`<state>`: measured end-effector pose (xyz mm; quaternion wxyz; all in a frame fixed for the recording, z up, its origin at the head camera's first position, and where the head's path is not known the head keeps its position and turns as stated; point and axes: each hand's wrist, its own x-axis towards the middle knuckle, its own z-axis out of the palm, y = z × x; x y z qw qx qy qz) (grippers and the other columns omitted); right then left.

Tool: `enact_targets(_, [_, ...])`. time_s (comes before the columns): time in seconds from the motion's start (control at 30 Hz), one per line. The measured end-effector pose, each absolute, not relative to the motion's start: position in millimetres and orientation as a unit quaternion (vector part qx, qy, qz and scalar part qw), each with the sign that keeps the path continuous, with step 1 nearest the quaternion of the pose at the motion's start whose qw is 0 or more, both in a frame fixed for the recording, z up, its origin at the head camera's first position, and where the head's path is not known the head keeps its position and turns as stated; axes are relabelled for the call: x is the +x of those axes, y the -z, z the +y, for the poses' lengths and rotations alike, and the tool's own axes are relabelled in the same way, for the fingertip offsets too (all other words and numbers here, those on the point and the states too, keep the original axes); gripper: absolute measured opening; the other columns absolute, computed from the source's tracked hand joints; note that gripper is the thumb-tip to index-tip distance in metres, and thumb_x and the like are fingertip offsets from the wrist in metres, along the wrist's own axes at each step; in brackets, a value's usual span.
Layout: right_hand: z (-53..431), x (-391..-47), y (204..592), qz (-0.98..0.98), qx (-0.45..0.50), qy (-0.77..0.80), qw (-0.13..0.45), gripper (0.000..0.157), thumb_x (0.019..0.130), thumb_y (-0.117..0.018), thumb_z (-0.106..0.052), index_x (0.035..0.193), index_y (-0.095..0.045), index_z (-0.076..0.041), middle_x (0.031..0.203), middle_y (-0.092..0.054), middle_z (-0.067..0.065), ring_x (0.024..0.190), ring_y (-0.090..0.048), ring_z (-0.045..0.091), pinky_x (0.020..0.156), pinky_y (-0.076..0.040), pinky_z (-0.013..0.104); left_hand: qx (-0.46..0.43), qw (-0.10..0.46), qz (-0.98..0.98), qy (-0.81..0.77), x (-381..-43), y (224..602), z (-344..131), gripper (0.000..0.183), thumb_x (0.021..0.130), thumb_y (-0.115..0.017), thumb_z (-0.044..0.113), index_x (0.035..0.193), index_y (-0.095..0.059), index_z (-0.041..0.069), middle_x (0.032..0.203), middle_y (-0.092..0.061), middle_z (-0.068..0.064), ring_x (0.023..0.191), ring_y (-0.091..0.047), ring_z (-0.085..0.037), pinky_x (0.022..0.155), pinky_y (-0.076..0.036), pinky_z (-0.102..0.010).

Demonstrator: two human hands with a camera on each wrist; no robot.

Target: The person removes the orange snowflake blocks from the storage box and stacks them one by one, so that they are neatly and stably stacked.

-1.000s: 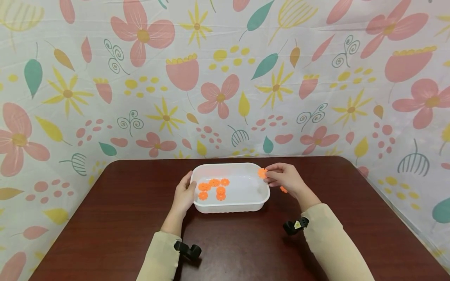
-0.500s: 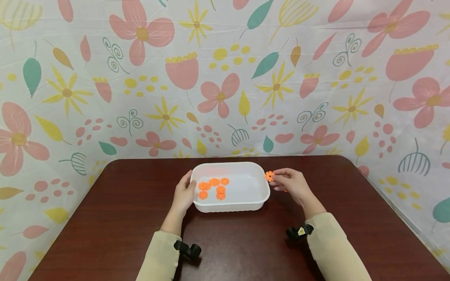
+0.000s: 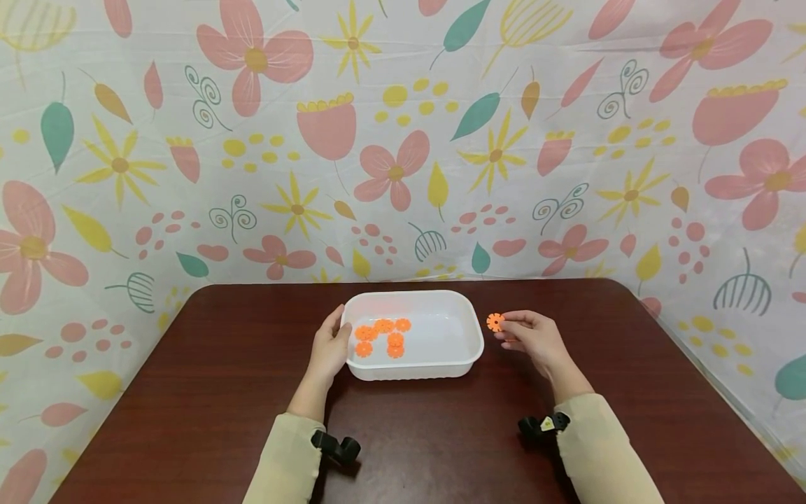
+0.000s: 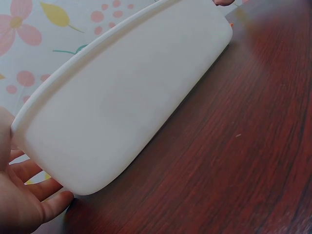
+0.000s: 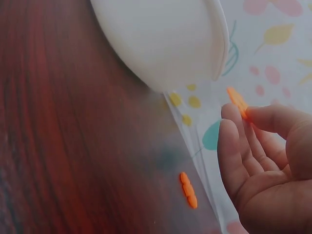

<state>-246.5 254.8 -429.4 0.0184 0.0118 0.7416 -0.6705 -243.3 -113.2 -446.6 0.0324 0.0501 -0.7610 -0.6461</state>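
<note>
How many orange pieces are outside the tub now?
2: one held piece, pinched by the right hand, and one loose piece on the table near that hand; others may be hidden.

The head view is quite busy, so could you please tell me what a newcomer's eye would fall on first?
Probably the boldly flowered backdrop, filling the upper part of the picture. Against the dark table below, a white tub stands out, with orange discs in its left half and the left hand gripping its left end. Just right of the tub, the right hand pinches another orange disc.
</note>
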Motion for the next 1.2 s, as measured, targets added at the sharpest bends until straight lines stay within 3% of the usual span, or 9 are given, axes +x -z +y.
enact_targets(0.43, [269,-245,437,0.715,0.027,0.698,0.009,0.025,0.091,-0.062,-0.010,0.111,-0.055,0.003,0.078,-0.070,-0.005,0.073,-0.070,0.011,0.065,-0.057,0.028,0.057,0.025,-0.765,0.642,-243,446,-112,0.050,0.099,-0.043,0.016,0.148,-0.033,0.012,0.142,-0.044,-0.017,0.124,-0.047,-0.029,0.103,-0.041,-0.046])
enact_targets(1.2, [285,-245,455,0.732,0.074,0.677,-0.016,0.038,0.091,-0.063,-0.013,0.119,-0.054,0.010,0.080,-0.068,-0.008,0.073,-0.069,0.005,0.064,-0.057,0.025,0.063,0.025,-0.767,0.638,-245,448,-115,0.049,0.099,-0.044,0.019,0.147,-0.034,0.015,0.143,-0.043,-0.016,0.125,-0.047,-0.029,0.103,-0.041,-0.046])
